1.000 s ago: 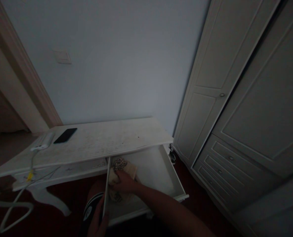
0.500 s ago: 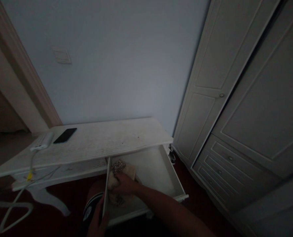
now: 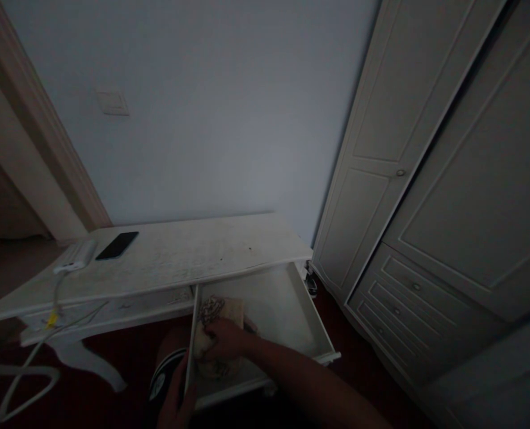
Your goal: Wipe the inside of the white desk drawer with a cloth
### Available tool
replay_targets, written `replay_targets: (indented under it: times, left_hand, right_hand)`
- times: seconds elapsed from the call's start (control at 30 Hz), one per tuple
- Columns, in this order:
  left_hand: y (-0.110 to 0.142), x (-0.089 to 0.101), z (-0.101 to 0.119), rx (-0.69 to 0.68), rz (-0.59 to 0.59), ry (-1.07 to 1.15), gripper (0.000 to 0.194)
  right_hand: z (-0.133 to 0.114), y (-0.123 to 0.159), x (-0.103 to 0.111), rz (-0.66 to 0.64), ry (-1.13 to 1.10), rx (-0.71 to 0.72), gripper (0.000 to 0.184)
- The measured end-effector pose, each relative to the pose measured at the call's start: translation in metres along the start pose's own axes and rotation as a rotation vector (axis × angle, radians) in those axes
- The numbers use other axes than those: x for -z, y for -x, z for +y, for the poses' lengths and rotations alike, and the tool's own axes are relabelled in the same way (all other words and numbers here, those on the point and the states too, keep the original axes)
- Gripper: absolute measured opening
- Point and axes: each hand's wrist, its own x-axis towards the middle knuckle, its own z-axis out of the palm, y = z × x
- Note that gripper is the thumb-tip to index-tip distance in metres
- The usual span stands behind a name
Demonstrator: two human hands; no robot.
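Observation:
A white drawer (image 3: 287,310) is pulled out of the right side of a white table (image 3: 193,244). In its left part lies a bunched beige cloth (image 3: 234,308) with a dark-and-light patterned piece (image 3: 211,307) at its far end. My right hand (image 3: 224,339) reaches in from the right, its fingers bent and closed on the cloth; the fingertips are partly lost in shadow. At the drawer's near left corner, my left hand (image 3: 179,396) grips the side wall, low in the view and dimly lit.
On the table's left lie a black phone (image 3: 118,245) and a white power strip (image 3: 74,256), whose cable (image 3: 32,357) hangs off the front. A white wardrobe (image 3: 372,179) with small drawers stands at the right. My knee is beside the drawer's left wall.
My right hand has shifted slightly toward me and to the right over the cloth, whose folds have changed a little. My left hand and the drawer stay put.

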Motion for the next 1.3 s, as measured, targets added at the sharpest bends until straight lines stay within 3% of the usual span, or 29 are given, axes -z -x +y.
replay_targets:
  times: [0.17,0.33,0.43,0.67,0.87,1.0,1.17,1.23,1.3]
  left_hand:
    - [0.002,-0.003,0.006,0.026,0.005,-0.041,0.071]
    - [0.002,-0.003,0.004,0.043,-0.011,-0.023,0.077]
    - [0.004,-0.006,0.003,0.057,0.023,-0.036,0.079]
    - [0.006,-0.006,0.009,0.041,0.011,-0.092,0.077]
    - [0.000,-0.004,0.003,-0.010,0.018,-0.118,0.073]
    - [-0.005,0.000,-0.009,-0.073,0.031,-0.116,0.066]
    - [-0.008,0.011,-0.019,-0.157,-0.035,-0.210,0.061]
    - [-0.009,0.014,-0.022,-0.220,-0.061,-0.282,0.059]
    - [-0.009,0.016,-0.025,-0.305,-0.062,-0.318,0.060]
  right_hand:
    - [-0.007,0.009,-0.001,0.033,0.148,0.121,0.045]
    - [-0.010,0.015,0.008,0.026,0.125,0.092,0.058]
    - [-0.009,0.017,0.017,-0.064,0.123,0.104,0.063]
    - [-0.021,0.022,0.022,-0.415,0.164,0.414,0.037]
    - [-0.026,0.009,0.025,-0.609,0.155,0.454,0.027]
    - [-0.007,0.022,0.042,-0.691,0.118,0.296,0.023]
    - [0.044,0.076,0.083,-0.724,0.222,0.009,0.021]
    - [0.063,0.105,0.101,-0.670,0.303,-0.132,0.021]
    - [0.075,0.133,0.116,-0.465,0.352,-0.245,0.018]
